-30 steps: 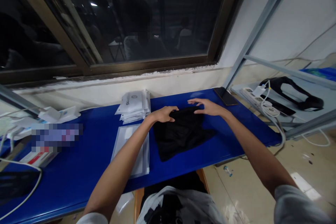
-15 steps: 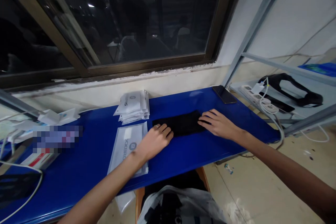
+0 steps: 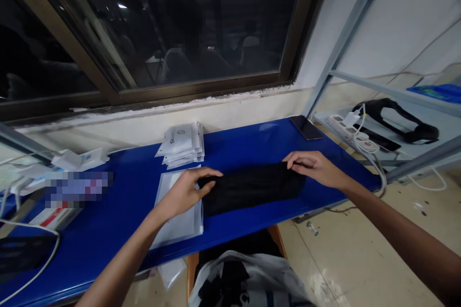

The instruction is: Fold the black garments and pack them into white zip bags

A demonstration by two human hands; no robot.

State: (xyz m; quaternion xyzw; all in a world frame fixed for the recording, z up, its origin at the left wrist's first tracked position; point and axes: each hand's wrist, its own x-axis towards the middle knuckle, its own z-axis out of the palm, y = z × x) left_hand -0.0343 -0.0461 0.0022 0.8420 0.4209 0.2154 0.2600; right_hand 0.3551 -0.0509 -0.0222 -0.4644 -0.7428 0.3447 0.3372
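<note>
A folded black cloth lies stretched lengthwise across the blue table, its exact kind unclear. At its upper left corner, my left hand grips the edge between thumb and fingers. My right hand pinches the upper right corner, the fingertips pressed together. Below my left hand and wrist lies a frosted zip bag, partly covered by the hand and by the cloth's left end. Behind it is a stack of similar printed bags.
A dark phone lies at the table's far right corner. Power strips with white cables flank both ends of the blue table. A box sits on the left. A metal frame post rises at the right, beside the window.
The black cloth now looks larger and reaches closer to the table's front edge. My hands have moved from lying on its ends to gripping its upper corners, farther apart.
</note>
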